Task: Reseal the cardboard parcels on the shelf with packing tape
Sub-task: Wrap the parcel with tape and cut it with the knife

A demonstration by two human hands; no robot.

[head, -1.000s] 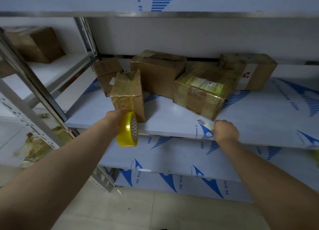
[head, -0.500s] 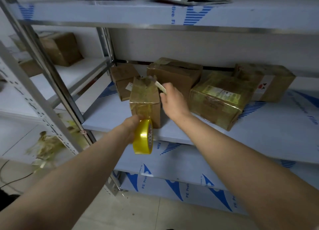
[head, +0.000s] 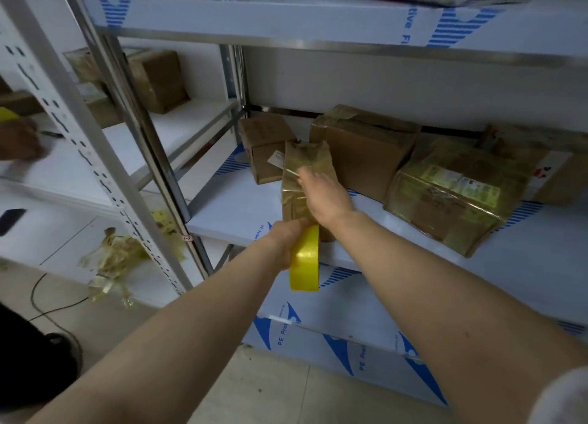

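Yellow packing tape roll (head: 304, 259) hangs on edge just below the front lip of the middle shelf (head: 237, 210). Your left hand (head: 281, 242) grips it at the upper rim, fingers curled round it. Directly above the roll stands the upright parcel (head: 300, 156), a narrow carton wrapped in glossy, wrinkled film, set near the shelf's front edge. Your right hand (head: 323, 194) lies against the parcel's near face, back of the hand toward the camera, fingers bent over the film at mid-height. Whether they pinch a strip or only press it down cannot be told.

Behind the parcel to the left sits a small brown box (head: 264, 143) bearing a white tag; behind to the right is a larger carton (head: 366, 153) with a taped top. Further right, a heavily taped parcel (head: 451, 201) with a printed label sits corner-forward, just in front of a fifth carton (head: 547, 169).

On the neighbouring rack at left rest more boxes (head: 157, 80). Crumpled tape scraps (head: 116, 258) lie low down beside its post, and another person's hand (head: 19, 142) shows, blurred, at the frame's edge.
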